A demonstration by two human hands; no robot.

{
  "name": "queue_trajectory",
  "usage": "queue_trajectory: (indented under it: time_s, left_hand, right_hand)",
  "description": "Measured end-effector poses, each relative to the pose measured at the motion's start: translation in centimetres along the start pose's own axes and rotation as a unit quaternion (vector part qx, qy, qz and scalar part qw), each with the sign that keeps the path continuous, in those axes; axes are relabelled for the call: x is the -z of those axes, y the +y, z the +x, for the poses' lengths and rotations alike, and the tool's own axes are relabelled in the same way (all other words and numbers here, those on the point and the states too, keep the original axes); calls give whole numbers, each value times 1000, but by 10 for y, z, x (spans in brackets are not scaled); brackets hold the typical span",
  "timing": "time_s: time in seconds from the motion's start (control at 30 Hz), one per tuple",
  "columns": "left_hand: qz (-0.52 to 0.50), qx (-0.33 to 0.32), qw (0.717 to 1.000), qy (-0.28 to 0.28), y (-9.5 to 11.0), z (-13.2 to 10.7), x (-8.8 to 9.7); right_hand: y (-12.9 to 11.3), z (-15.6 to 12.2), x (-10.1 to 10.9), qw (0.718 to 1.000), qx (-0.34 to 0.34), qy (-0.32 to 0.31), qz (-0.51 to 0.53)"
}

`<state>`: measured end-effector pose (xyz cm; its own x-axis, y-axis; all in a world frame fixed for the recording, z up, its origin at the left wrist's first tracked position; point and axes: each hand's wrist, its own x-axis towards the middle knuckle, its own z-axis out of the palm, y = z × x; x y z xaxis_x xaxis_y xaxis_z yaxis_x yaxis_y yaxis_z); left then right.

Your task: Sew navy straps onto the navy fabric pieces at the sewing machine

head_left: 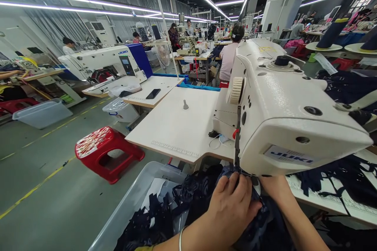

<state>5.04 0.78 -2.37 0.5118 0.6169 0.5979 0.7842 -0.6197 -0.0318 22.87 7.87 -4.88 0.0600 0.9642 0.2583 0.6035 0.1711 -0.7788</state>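
A white JUKI sewing machine (279, 98) fills the right of the view, its head right above my hands. Under it bunches dark navy patterned fabric (260, 227), hanging down toward me. My left hand (232, 208), with a bangle at the wrist, has its fingers curled closed on the fabric, close by the machine's needle area. My right hand (273, 186) reaches beneath the machine head from the right. Its fingers are hidden by the head and the cloth.
A clear plastic bin (126, 208) of navy pieces stands below left. The white table (173, 125) holds a small grey metal piece (185, 104). A red stool (107, 153) is on the floor, a phone (153, 93) on the adjoining table. A person (229, 59) sits ahead.
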Motion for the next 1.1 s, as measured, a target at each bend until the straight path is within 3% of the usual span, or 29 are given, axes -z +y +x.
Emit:
queue_trajectory:
  time_s: [0.27, 0.73, 1.1]
  left_hand:
    - [24, -32, 999, -7, 0, -6, -4]
    - [-7, -2, 1000, -19, 3, 2, 2]
    - [-12, 3, 1000, -7, 4, 2, -5]
  right_hand:
    - [0, -4, -2, 1000, -7, -8, -9]
    - [-1, -5, -6, 999, 4, 24, -20]
    - [8, 2, -5, 999, 11, 29, -23]
